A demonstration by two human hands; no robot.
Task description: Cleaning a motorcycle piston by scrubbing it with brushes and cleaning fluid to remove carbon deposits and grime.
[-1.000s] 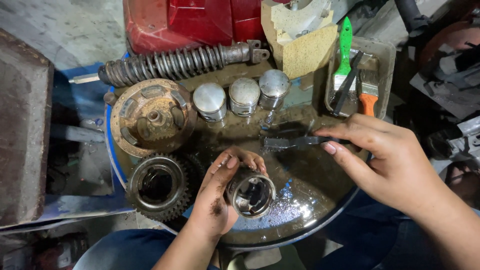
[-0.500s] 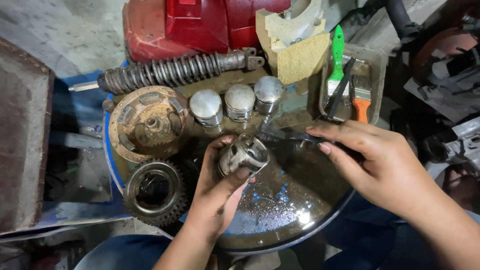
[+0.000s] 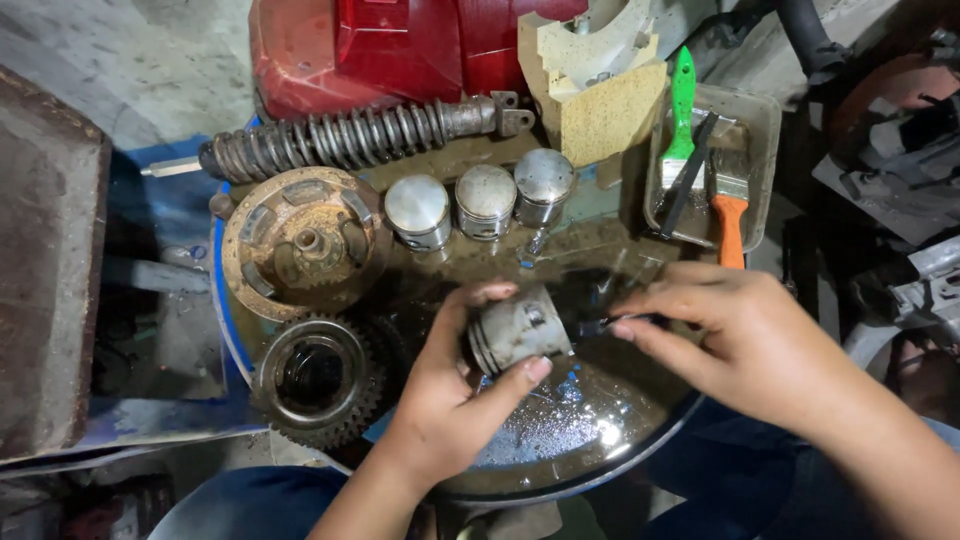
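Left hand [image 3: 450,400]: fingers closed around a grey piston [image 3: 518,330], held on its side above the oily drum top [image 3: 560,440].
Right hand [image 3: 750,340]: fingertips pinched on a thin dark tool [image 3: 600,322], its tip at the piston's open end.
Beyond fingers: three pistons [image 3: 485,203] upright in a row, coil shock absorber [image 3: 350,138] behind them.
Left of fingers: rusty clutch plate [image 3: 305,243], gear [image 3: 315,378].
Right, far side: tray [image 3: 765,120] with brushes [image 3: 730,210].

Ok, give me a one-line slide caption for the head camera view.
Left hand holds a metal piston sideways over an oily drum top while the right hand brings a dark tool to it.
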